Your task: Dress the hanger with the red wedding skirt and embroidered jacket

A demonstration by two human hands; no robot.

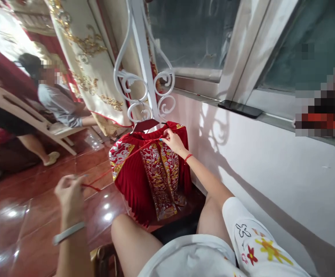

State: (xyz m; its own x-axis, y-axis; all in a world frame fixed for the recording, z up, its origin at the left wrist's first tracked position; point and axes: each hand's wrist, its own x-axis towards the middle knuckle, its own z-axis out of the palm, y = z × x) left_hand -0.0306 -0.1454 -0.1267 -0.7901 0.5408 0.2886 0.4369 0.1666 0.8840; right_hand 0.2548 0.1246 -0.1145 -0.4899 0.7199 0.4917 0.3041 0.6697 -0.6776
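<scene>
In front of me a red pleated skirt [137, 182], with gold and silver embroidered panels, hangs from a hanger [148, 125]. My right hand [171, 141] is closed in a pinch on the front of its red waistband [144, 139]. From near those fingertips a thin red string [121, 159] runs taut down to the left. My left hand [70, 194] pulls out to the side above the floor, its fingers pinched on the string and slightly blurred. A short loose red end dangles beside it.
A white scrolled metal stand [144, 57] rises behind the skirt. A phone [239, 109] lies on the window ledge above the white wall [250, 157]. At left a person [59, 102] sits on a chair, near a white-gold curtain [89, 65]. Glossy red tiles [34, 223] cover the floor.
</scene>
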